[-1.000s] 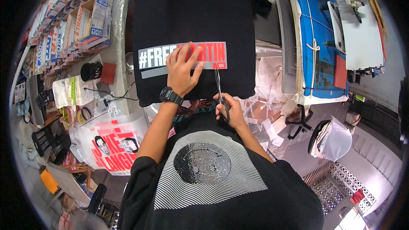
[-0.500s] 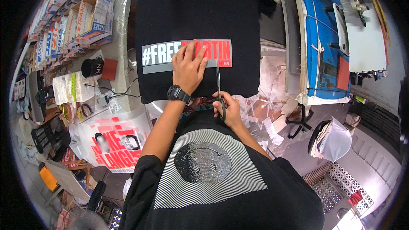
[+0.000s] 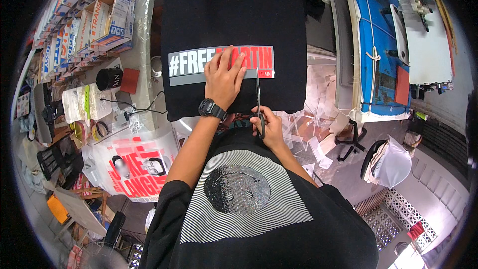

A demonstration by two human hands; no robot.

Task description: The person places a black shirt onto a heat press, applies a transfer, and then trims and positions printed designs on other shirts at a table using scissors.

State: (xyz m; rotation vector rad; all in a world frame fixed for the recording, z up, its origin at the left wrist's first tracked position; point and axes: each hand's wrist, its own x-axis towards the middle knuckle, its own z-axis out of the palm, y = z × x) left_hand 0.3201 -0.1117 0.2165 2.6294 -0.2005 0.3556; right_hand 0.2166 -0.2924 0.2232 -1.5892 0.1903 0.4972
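A grey transfer sheet (image 3: 186,80) with bold white and red lettering lies across the lower part of a black shirt (image 3: 234,10), which is spread flat. My left hand (image 3: 224,77), with a black watch on its wrist, rests on the middle of the sheet, fingers stretched out and covering some letters. In my right hand (image 3: 271,128) is a pair of scissors (image 3: 258,97), fingers wrapped round the dark handles. Its blades point away from me, and their tips are at the sheet's lower edge, beside a small red block near its right end.
Boxes (image 3: 99,22) are stacked at the far left. Below them stand a black mug (image 3: 108,79) and a printed clear film (image 3: 134,169). On the right is a blue machine (image 3: 371,45), with film scraps (image 3: 313,114) scattered before it and a chair base (image 3: 351,139) below.
The scissors' tips have moved slightly farther along at the sheet's lower edge. The whole view has shifted a little; my left hand keeps its place on the sheet.
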